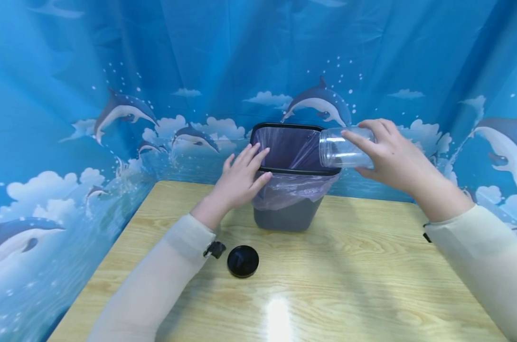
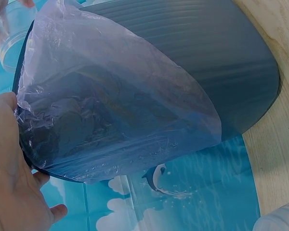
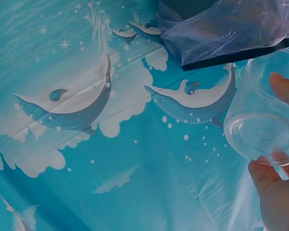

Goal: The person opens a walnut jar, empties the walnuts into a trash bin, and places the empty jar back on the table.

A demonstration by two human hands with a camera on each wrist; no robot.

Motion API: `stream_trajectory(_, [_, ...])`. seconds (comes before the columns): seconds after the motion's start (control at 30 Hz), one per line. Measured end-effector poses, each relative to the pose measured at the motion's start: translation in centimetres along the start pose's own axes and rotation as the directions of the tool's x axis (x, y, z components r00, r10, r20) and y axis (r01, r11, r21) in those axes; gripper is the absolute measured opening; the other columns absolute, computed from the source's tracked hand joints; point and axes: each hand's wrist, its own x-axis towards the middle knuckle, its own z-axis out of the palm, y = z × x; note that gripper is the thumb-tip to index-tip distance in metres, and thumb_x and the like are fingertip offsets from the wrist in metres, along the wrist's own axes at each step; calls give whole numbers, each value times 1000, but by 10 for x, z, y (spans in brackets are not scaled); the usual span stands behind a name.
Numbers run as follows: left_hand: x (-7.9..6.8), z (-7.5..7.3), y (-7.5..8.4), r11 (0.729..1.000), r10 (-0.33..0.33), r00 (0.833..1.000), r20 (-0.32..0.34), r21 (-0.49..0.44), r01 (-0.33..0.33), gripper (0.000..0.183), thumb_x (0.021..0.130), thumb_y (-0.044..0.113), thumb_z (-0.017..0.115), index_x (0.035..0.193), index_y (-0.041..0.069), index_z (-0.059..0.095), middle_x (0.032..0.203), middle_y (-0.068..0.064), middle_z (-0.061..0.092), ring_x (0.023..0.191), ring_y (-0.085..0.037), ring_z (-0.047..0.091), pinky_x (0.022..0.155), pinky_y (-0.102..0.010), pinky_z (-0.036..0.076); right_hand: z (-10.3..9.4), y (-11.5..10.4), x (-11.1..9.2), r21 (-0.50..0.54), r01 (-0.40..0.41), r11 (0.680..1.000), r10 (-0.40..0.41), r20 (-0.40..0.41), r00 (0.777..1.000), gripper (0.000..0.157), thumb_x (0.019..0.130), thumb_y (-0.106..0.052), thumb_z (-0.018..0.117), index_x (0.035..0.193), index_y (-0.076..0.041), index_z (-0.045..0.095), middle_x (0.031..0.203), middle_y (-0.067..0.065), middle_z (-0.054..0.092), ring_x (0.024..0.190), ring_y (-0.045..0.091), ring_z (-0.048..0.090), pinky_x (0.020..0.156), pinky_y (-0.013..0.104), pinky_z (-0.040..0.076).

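Note:
A dark grey trash bin stands on the table, lined with a translucent purple plastic bag folded over its black rim. My left hand grips the rim at the bin's left side, the thumb outside and the fingers reaching over the edge. In my right hand is a clear plastic jar, held on its side with its lidless mouth over the bin's right edge. The right wrist view shows thumb and fingers around the jar near its base; I see no contents in it.
A round black lid lies on the wooden table, in front of the bin and near the left forearm. Part of a clear plastic thing shows at the left wrist view's corner. A blue dolphin-print curtain hangs behind.

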Motion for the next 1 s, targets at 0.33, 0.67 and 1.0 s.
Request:
stream_trajectory(0.33, [-1, 1, 0, 1000, -3, 1000, 0, -8, 3, 68, 103, 63, 23, 162, 32, 8, 168, 1, 2, 154, -19, -5, 119, -60, 2, 3, -3, -13, -14, -21, 1000, 20, -68, 998, 95, 59, -7, 93, 143, -12, 50, 134, 33, 45, 114, 54, 47, 69, 65, 51])
stream_trajectory(0.67, [1, 1, -1, 1000, 4, 1000, -7, -14, -4, 68, 103, 63, 23, 162, 32, 8, 168, 1, 2, 154, -19, -5, 119, -60, 2, 4, -14, -22, 29, -55, 998, 58, -126, 990, 95, 58, -6, 92, 144, -14, 51, 130, 34, 47, 117, 54, 46, 87, 69, 46])
stream_trajectory(1.0, [1, 2, -1, 1000, 8, 1000, -13, -21, -8, 69, 103, 64, 22, 162, 32, 8, 168, 2, 2, 153, -17, -7, 119, -60, 2, 6, -19, -35, 31, -124, 992, 127, -135, 983, 90, 66, -10, 90, 145, -10, 48, 132, 37, 45, 122, 54, 42, 100, 67, 36])
